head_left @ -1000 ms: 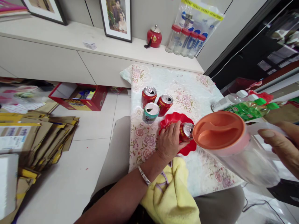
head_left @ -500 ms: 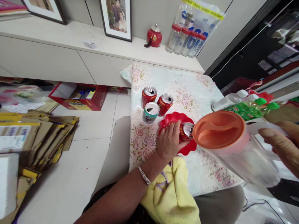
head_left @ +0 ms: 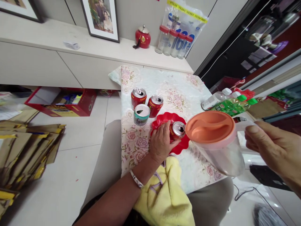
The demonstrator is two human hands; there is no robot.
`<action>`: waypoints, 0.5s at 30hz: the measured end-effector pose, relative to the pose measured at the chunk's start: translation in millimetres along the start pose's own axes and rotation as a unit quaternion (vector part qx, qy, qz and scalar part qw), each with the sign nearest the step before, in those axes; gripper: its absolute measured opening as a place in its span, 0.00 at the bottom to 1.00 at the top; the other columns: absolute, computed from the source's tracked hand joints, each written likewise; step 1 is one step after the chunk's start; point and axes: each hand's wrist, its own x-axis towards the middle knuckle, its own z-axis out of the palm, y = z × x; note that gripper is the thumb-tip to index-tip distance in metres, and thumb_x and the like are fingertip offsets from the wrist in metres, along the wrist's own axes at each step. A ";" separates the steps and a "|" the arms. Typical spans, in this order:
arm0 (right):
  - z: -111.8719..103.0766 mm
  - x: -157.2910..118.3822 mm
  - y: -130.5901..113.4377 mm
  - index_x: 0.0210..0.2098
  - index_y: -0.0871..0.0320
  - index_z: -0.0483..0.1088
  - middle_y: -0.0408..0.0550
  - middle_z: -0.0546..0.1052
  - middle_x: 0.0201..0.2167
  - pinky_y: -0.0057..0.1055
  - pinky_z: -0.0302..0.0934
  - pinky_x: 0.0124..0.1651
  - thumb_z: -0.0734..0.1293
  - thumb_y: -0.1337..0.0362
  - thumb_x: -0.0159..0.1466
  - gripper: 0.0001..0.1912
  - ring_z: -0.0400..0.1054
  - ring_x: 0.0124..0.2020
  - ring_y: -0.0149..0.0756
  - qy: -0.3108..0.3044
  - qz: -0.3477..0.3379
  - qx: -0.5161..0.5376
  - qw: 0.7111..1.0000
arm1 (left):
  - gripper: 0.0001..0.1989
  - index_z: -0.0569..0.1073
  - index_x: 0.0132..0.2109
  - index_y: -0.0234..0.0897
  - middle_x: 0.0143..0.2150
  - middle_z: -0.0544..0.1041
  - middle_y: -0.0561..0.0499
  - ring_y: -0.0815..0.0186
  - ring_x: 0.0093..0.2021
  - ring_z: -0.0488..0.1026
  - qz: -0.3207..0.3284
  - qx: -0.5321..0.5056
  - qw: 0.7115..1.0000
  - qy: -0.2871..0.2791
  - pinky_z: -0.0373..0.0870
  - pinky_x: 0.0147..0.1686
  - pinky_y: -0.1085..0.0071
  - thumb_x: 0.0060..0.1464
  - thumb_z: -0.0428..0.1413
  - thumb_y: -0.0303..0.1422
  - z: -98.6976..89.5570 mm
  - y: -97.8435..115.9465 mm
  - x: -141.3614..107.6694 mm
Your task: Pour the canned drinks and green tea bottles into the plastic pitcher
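My left hand (head_left: 161, 139) is wrapped round a red drink can (head_left: 176, 131), its top open and facing up, inside a scalloped red plate (head_left: 185, 147). In my right hand (head_left: 270, 146) is the handle of a clear pitcher (head_left: 221, 158) with an orange lid (head_left: 210, 127). The pitcher tilts to the left, its lid edge close beside the can's top. Whether liquid flows I cannot tell. Left of the plate stand two more red cans, one at the back (head_left: 138, 97) and one nearer (head_left: 155, 106), with a short green-rimmed can (head_left: 141, 115) in front.
A yellow towel (head_left: 168, 191) lies at the near table edge on my lap. Several plastic bottles (head_left: 228, 102) stand by the floral tablecloth's (head_left: 174, 84) right edge. Lidded glass jars (head_left: 172, 42) and a red pot (head_left: 143, 37) are on the shelf. Flattened cardboard (head_left: 30, 147) lies left.
The pitcher has become more upright and its body has swung in closer, with my right hand further into view. The whole scene has shifted left. My left hand keeps its hold on the can.
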 end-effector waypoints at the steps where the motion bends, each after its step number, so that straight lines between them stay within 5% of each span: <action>1: 0.1 0.1 3.2 0.32 0.59 0.75 0.47 0.72 0.26 0.26 0.65 0.23 0.75 0.29 0.51 0.37 0.69 0.25 0.33 0.005 0.011 0.026 1.000 | 0.41 0.65 0.68 0.27 0.59 0.82 0.32 0.47 0.57 0.82 0.000 -0.001 1.000 -0.003 0.79 0.51 0.57 0.59 0.67 0.49 -0.2 0.1 0.1; 10: 7.5 -4.7 -7.3 0.18 0.56 0.55 0.40 0.52 0.17 0.28 0.47 0.17 0.75 0.38 0.58 0.36 0.49 0.17 0.25 0.053 -0.001 0.214 0.975 | 0.41 0.66 0.67 0.28 0.59 0.82 0.33 0.47 0.55 0.83 -0.012 -0.012 1.000 -0.015 0.79 0.49 0.59 0.55 0.69 0.45 -5.0 1.3 3.6; 15: 8.4 -8.4 -10.2 0.19 0.57 0.55 0.41 0.52 0.19 0.27 0.45 0.19 0.73 0.38 0.61 0.35 0.48 0.18 0.25 0.042 0.007 0.233 0.972 | 0.42 0.65 0.68 0.28 0.60 0.81 0.34 0.47 0.55 0.83 -0.014 -0.019 1.000 -0.018 0.79 0.48 0.59 0.54 0.70 0.45 -4.5 0.8 3.8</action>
